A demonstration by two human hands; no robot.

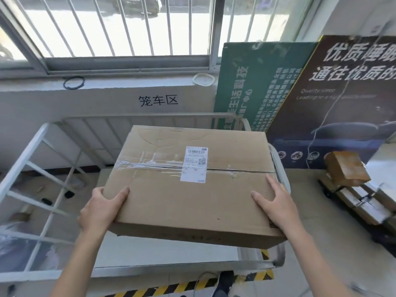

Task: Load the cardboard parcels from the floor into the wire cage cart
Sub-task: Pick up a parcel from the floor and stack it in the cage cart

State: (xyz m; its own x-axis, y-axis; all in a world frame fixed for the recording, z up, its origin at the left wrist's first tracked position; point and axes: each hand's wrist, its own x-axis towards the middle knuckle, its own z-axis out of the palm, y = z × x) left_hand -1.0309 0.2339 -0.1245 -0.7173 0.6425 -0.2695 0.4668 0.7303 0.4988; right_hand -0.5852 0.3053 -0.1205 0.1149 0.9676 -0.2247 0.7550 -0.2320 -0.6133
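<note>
Head view: the cardboard parcel (pixel 192 185) is gripped at its near corners by left hand (pixel 102 209) and right hand (pixel 276 204), long axis crosswise, centre frame above the wire cage cart (pixel 38 151).

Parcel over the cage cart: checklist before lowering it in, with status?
1. Grip of the left hand on the near left corner of the parcel, thumb on top: ok.
2. Hold of the right hand on the near right edge: ok.
3. Parcel above the wire cage cart opening: ok.
4. Clearance at the right rail: cannot tell, the parcel overlaps it in this view.
5. Cart floor beneath: cannot tell, mostly hidden.
6. Facing of the shipping label, up: ok.
</note>
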